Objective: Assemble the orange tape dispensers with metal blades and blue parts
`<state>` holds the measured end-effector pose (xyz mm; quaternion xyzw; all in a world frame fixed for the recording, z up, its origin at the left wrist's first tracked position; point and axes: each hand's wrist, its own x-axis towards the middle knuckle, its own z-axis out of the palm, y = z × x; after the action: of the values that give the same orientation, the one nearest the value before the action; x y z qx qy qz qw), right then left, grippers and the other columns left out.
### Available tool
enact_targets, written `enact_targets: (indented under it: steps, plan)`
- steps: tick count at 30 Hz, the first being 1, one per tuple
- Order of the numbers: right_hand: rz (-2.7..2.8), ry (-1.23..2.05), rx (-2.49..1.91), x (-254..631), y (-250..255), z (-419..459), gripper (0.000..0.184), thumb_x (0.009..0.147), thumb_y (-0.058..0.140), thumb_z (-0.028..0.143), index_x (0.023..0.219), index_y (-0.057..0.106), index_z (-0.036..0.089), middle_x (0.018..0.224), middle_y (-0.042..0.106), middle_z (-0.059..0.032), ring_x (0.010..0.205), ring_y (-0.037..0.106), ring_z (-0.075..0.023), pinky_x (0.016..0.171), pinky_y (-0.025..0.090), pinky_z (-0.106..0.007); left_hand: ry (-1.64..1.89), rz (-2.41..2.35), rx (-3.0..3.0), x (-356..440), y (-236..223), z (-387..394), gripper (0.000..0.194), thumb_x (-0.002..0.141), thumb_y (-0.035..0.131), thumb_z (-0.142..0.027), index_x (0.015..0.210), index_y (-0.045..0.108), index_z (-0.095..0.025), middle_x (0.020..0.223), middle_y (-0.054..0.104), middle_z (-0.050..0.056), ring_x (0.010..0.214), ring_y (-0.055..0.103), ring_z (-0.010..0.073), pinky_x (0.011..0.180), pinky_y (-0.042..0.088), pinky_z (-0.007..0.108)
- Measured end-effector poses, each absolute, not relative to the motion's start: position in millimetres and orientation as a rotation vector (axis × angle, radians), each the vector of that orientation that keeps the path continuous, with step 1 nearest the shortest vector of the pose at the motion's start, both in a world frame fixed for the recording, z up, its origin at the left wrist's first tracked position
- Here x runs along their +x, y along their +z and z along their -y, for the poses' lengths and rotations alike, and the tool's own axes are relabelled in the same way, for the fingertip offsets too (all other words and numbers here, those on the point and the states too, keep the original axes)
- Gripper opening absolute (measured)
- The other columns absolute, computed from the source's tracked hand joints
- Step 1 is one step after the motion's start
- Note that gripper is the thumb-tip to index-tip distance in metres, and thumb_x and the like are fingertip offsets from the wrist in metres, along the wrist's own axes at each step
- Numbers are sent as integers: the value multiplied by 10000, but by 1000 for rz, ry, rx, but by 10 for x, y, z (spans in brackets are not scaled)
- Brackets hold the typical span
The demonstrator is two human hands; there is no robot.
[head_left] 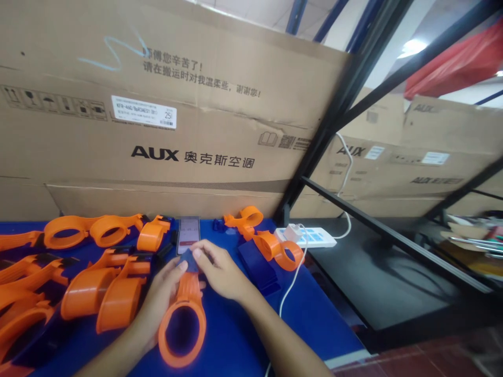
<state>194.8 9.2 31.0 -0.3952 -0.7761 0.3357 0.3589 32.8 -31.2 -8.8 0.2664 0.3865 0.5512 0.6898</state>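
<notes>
An orange tape dispenser point(189, 288) hangs ring-down between my hands, its round hub toward me. My left hand point(167, 285) grips its upper end from the left, thumb on a small dark blue part point(188, 259). On the other side, my right hand point(217, 268) pinches that blue part with thumb and fingers. Whether the blue part is fully seated on the dispenser is hidden by my fingers. Just beyond my hands lies a phone point(189, 230) with its screen lit.
Several orange dispensers point(120, 303) crowd the left of the blue tabletop point(231, 340). More orange dispensers point(267, 245) lie at right, beside dark blue flat pieces point(257, 269). A white power strip point(316, 238) trails a cable point(290, 288). A large carton point(220, 125) stands behind, near a black metal frame point(314, 141).
</notes>
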Motion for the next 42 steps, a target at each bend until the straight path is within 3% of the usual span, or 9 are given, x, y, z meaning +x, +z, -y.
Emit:
enact_targets:
  steps: [2, 4, 7, 14, 28, 36, 42]
  plan:
    - [2064, 486, -1248, 2056, 368, -135, 319, 1096, 404, 413, 1033, 647, 216, 958, 713, -49, 866, 691, -195, 755, 535, -299, 1209, -892, 550, 324, -89, 325, 564, 763, 847, -479, 1206, 687, -169, 1055, 797, 145, 881, 780, 331, 707, 625, 394]
    - [1998, 126, -1588, 2207, 417, -203, 269, 1077, 440, 353, 1110, 655, 193, 1095, 717, -113, 983, 699, -251, 831, 526, -350, 1198, -903, 524, 320, -76, 335, 588, 762, 836, -516, 1197, 691, -148, 1053, 794, 162, 870, 780, 335, 694, 617, 388]
    - [1907, -58, -2018, 2450, 451, -298, 331, 1051, 477, 357, 1275, 631, 169, 1210, 681, -187, 950, 721, -284, 796, 527, -364, 1189, -925, 502, 321, -57, 346, 615, 763, 817, -554, 1184, 697, -123, 1015, 794, 175, 794, 776, 321, 665, 605, 381]
    - [1932, -61, -2145, 2687, 540, -275, 392, 1069, 413, 383, 1185, 702, 143, 1234, 656, -218, 1037, 717, -329, 825, 514, -381, 1164, -904, 531, 258, -109, 312, 628, 757, 826, -539, 1214, 693, -129, 1038, 791, 172, 770, 768, 307, 700, 602, 407]
    - [2042, 65, -2267, 2714, 527, -253, 451, 1061, 423, 446, 1056, 748, 133, 1043, 767, -213, 990, 728, -338, 808, 504, -384, 1234, -892, 606, 306, -63, 345, 563, 784, 805, -546, 1183, 678, -169, 1080, 785, 154, 839, 768, 332, 657, 609, 400]
    - [2050, 45, -2301, 2700, 492, -270, 502, 1067, 385, 458, 1087, 744, 108, 1105, 760, -238, 1067, 718, -384, 856, 509, -437, 1245, -859, 633, 310, -51, 351, 568, 802, 802, -536, 1211, 659, -169, 1032, 791, 148, 874, 775, 343, 690, 609, 395]
    - [1954, -60, -2298, 2646, 561, -258, 496, 1053, 407, 489, 1018, 770, 153, 1039, 773, -202, 982, 738, -372, 781, 514, -402, 1263, -858, 615, 311, -77, 333, 590, 805, 810, -510, 1264, 633, -184, 1003, 794, 132, 885, 779, 328, 793, 617, 439]
